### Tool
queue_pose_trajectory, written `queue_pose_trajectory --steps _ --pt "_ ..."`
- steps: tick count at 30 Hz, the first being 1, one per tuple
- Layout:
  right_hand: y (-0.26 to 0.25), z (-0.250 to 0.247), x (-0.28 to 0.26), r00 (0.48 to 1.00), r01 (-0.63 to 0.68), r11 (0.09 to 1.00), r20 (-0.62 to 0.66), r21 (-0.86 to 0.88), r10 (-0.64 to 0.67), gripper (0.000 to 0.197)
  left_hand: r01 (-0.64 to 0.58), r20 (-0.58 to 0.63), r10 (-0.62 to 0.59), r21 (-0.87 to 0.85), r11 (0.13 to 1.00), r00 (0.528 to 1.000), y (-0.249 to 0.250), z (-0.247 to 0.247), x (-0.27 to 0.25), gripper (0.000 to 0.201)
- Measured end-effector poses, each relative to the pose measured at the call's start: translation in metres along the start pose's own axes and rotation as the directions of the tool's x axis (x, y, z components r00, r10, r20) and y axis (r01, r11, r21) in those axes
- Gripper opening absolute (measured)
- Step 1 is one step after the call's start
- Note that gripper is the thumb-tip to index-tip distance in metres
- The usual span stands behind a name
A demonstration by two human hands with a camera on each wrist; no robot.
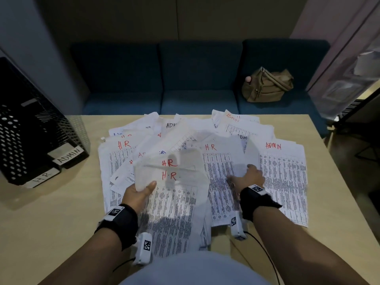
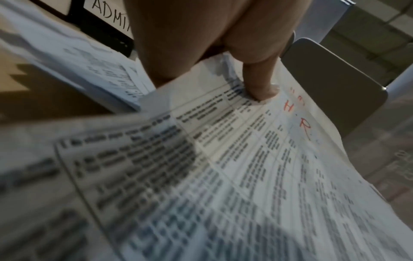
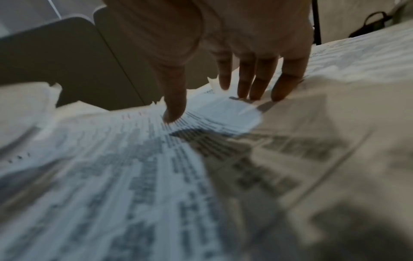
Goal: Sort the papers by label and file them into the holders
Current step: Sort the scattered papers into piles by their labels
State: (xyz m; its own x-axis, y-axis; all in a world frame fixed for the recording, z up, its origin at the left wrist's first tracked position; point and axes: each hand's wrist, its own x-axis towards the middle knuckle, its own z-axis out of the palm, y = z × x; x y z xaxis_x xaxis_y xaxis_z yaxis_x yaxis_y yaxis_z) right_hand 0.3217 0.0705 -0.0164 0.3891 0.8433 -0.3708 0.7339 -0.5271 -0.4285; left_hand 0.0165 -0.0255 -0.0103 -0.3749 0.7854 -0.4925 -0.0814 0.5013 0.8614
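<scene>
Overhead, from the head camera, a loose spread of printed papers (image 1: 205,153) covers the middle of the tabletop (image 1: 51,212) and reaches its far edge, some sheets marked "H.R" in red, others "ADMIN". The left hand (image 1: 137,193) grips a small stack of HR sheets (image 1: 174,194) near the front edge, thumb on top and the other fingers hidden under the paper; the top sheet is lifted and curled over. The right hand (image 1: 249,176) lies flat on another H.R sheet (image 1: 220,182) just right of that stack, fingers spread and straight. Both wrists wear black bands with white camera units. At the left edge stands a black perforated holder (image 1: 35,128), its two front slots tagged "ADMIN" (image 1: 68,155) and "HR" (image 1: 42,177). Beyond the far edge is a dark blue sofa (image 1: 185,79) with a tan bag (image 1: 267,85) on its right seat.

Closer in, the left wrist view shows the thumb (image 2: 261,84) pressing down on the held stack (image 2: 245,167) beside a red "H.R" mark, with the palm above it. More papers lie behind, and part of the "ADMIN" tag (image 2: 109,15) shows at the upper left.

Lastly, the right wrist view, heavily blurred, shows the right hand's fingers (image 3: 257,76) splayed, their tips down on the paper (image 3: 138,167), thumb set apart from the other four. A raised sheet (image 3: 335,132) fills the right side.
</scene>
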Motion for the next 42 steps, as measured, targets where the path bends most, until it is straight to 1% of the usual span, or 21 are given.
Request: queue_pose_trajectory --steps 2,3,5,7,10,13,16,18,20,22,24,27,28,30,32,33,35,37,38,40,42 --pt "0.009 0.000 0.004 0.995 -0.005 1.000 0.095 -0.001 0.005 0.089 0.030 0.072 -0.030 0.003 1.000 0.997 -0.001 -0.003 -0.005 0.027" --pt "0.012 0.000 0.005 0.991 -0.009 0.997 0.135 0.078 -0.002 0.082 0.041 0.112 -0.041 0.002 0.999 0.993 -0.001 -0.002 -0.010 0.029" --pt "0.015 0.003 0.002 0.987 -0.012 0.971 0.158 0.241 -0.027 0.051 0.038 0.188 -0.039 0.011 0.999 0.981 -0.002 -0.002 -0.016 0.032" --pt "0.017 0.004 -0.005 0.995 0.023 0.934 0.082 0.357 -0.056 0.022 0.021 0.223 -0.027 0.032 0.999 0.974 -0.001 -0.003 -0.018 0.034" --pt "0.022 0.008 -0.008 0.992 0.090 0.811 0.024 0.579 -0.127 0.006 -0.010 0.249 -0.002 0.046 0.999 0.969 0.000 -0.004 -0.012 0.035" --pt "0.029 0.012 -0.013 0.975 0.063 0.710 0.110 0.702 -0.195 0.003 -0.029 0.257 0.056 -0.107 0.994 0.965 0.005 0.002 -0.010 0.017" --pt "0.037 0.014 -0.021 0.961 0.035 0.661 0.156 0.749 -0.227 0.023 -0.010 0.230 0.055 -0.189 0.982 0.972 0.009 0.013 -0.012 0.032" --pt "0.040 0.016 -0.028 0.952 -0.016 0.615 0.200 0.789 -0.231 0.018 -0.051 0.205 0.072 -0.102 0.993 0.976 0.009 0.019 -0.015 0.032" --pt "0.040 0.020 -0.035 0.925 -0.104 0.592 0.296 0.800 -0.238 0.032 -0.068 0.228 0.078 -0.053 0.996 0.971 0.007 0.022 -0.015 0.015" --pt "0.042 0.020 -0.043 0.867 -0.103 0.632 0.381 0.768 -0.321 0.043 -0.074 0.222 0.088 -0.072 0.995 0.971 0.005 0.021 -0.017 0.029" --pt "0.043 0.015 -0.047 0.802 0.000 0.739 0.442 0.673 -0.403 0.035 -0.055 0.227 0.076 -0.098 0.994 0.971 0.002 0.018 -0.017 0.038" --pt "0.039 0.000 -0.046 0.727 0.232 0.871 0.517 0.433 -0.451 0.021 -0.032 0.240 0.041 -0.038 0.999 0.970 0.001 0.012 -0.021 0.024" --pt "0.035 -0.005 -0.044 0.732 0.272 0.887 0.518 0.373 -0.442 0.026 -0.021 0.225 0.031 -0.044 0.999 0.974 -0.001 0.011 -0.020 0.020" --pt "0.026 -0.014 -0.039 0.786 0.280 0.895 0.453 0.347 -0.422 0.030 -0.015 0.156 0.014 0.006 1.000 0.988 -0.005 0.010 -0.019 0.034" --pt "0.020 -0.019 -0.022 0.896 0.296 0.913 0.250 0.281 -0.367 0.029 -0.037 0.129 0.028 0.062 0.997 0.991 -0.007 0.009 -0.022 0.037" --pt "0.018 -0.023 -0.011 0.930 0.309 0.929 0.142 0.201 -0.340 0.029 -0.046 0.142 0.039 0.046 0.998 0.989 -0.008 0.008 -0.024 0.033" --pt "0.019 -0.027 0.013 0.949 0.306 0.952 0.074 0.024 -0.307 0.051 -0.040 0.186 0.045 -0.032 0.999 0.982 -0.013 0.004 -0.024 0.030" --pt "0.021 -0.026 0.028 0.950 0.276 0.955 0.184 -0.108 -0.254 0.082 -0.027 0.192 0.046 -0.102 0.994 0.980 -0.018 0.004 -0.023 0.049" --pt "0.023 -0.024 0.033 0.947 0.269 0.953 0.221 -0.143 -0.234 0.088 -0.018 0.175 0.042 -0.135 0.991 0.984 -0.018 0.005 -0.023 0.059" --pt "0.026 -0.019 0.034 0.950 0.258 0.962 0.204 -0.093 -0.235 0.082 -0.007 0.164 0.035 -0.166 0.986 0.986 -0.016 0.009 -0.027 0.054" --pt "0.030 -0.016 0.032 0.957 0.274 0.962 0.104 -0.015 -0.271 0.063 0.006 0.151 0.010 -0.108 0.994 0.988 -0.013 0.014 -0.030 0.031"
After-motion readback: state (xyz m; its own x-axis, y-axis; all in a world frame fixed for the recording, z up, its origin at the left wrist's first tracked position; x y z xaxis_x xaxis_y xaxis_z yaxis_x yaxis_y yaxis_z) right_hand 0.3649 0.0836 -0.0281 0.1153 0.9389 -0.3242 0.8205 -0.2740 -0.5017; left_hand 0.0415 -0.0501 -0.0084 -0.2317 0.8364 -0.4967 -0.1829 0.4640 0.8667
